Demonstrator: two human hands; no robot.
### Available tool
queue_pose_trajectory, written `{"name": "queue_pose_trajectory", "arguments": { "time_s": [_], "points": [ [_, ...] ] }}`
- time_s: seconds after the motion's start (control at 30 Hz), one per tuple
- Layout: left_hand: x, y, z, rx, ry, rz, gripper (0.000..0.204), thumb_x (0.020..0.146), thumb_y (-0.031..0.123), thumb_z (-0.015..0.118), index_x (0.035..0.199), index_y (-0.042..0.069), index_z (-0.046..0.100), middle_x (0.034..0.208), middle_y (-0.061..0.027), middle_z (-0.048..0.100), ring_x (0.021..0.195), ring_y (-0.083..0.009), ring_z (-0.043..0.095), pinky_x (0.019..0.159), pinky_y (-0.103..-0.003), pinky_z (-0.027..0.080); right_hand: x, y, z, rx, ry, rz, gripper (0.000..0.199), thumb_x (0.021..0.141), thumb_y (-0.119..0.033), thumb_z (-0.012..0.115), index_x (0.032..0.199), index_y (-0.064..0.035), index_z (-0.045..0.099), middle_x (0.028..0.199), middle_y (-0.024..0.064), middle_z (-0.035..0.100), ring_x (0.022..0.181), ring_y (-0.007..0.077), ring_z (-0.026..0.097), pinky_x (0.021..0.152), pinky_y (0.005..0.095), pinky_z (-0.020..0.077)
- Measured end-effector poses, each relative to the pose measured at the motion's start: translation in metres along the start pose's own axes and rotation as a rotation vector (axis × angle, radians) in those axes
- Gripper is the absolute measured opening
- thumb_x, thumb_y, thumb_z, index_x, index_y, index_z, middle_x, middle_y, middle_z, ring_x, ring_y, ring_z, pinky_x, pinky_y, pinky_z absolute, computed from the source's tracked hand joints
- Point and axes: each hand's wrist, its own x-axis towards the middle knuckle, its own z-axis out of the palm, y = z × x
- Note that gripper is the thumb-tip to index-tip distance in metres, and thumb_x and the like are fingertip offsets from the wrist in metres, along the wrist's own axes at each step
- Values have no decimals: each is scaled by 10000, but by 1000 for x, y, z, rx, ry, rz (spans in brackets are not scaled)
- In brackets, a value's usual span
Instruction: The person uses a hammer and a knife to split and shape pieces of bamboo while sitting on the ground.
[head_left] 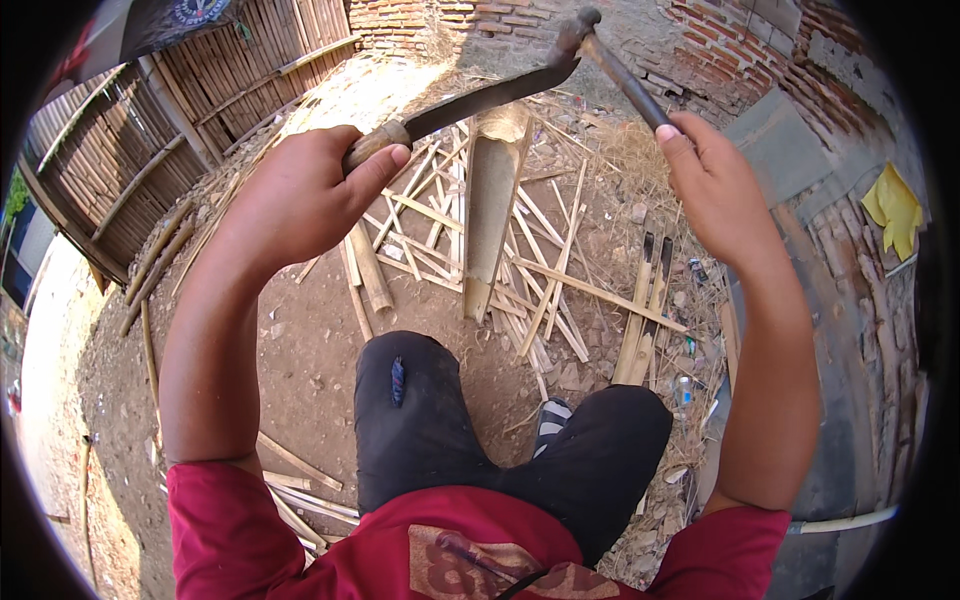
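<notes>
My left hand (295, 200) is closed round the wooden handle of a machete (490, 97), whose dark curved blade points away to the right. In my right hand (718, 185) is a hammer (628, 82), gripped near the end of its handle. The hammer's head overlaps the blade's tip in the picture; whether they touch I cannot tell. Beneath the blade, in front of my knees, a split half of thick bamboo (490, 215) slopes away with its hollow side facing up. The blade crosses in front of its far end.
Thin bamboo strips (560, 290) lie scattered across the dirt around the split piece. Longer bamboo pieces (640, 320) rest right of centre, and a short bamboo length (370, 265) lies to the left. A bamboo fence (130, 150) and a brick wall (455, 25) bound the area.
</notes>
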Motion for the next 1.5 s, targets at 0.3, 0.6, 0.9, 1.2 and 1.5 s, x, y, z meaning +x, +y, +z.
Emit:
{"name": "queue_pose_trajectory", "arguments": {
  "time_s": [0.3, 0.6, 0.9, 1.2, 1.5],
  "points": [
    [1, -10, -1, 14, 18, 38, 596, 1014, 511, 607, 953, -79, 654, 711, -125, 553, 680, -199, 522, 633, -399, 454, 4, 0, -4, 212, 158, -57, 392, 1063, -391, 508, 1179, -39, 635, 735, 34, 560, 680, 136, 542, 649, 331, 440],
    [-2, -8, -8, 49, 22, 18, 590, 1008, 508, 617, 928, -76, 641, 685, -105, 537, 665, -174, 488, 616, -390, 435, 9, -12, -19, 195, 78, 3, 402, 1061, -404, 500, 1162, -36, 626, 748, 56, 564, 692, 159, 553, 663, 349, 449],
    [1, -13, -4, 2, 13, 48, 583, 1008, 513, 615, 936, -65, 649, 692, -92, 551, 669, -170, 508, 614, -382, 439, 17, 9, -23, 338, 74, 150, 423, 1055, -405, 515, 1175, -16, 630, 809, 114, 624, 768, 250, 613, 738, 395, 481],
    [-2, -13, -9, -2, 15, 41, 580, 1013, 510, 611, 950, -66, 657, 705, -97, 560, 679, -170, 512, 616, -377, 439, 12, -1, -20, 246, 34, 88, 459, 1057, -416, 520, 1253, -13, 618, 820, 100, 650, 787, 217, 628, 750, 380, 495],
    [0, -2, -7, 26, -8, 64, 561, 1006, 484, 629, 921, -71, 640, 685, -95, 530, 658, -174, 489, 608, -391, 428, 4, 5, -7, 123, 4, 2, 429, 1069, -390, 511, 1249, -15, 617, 739, 48, 590, 700, 165, 575, 677, 358, 463]
  ]
}}
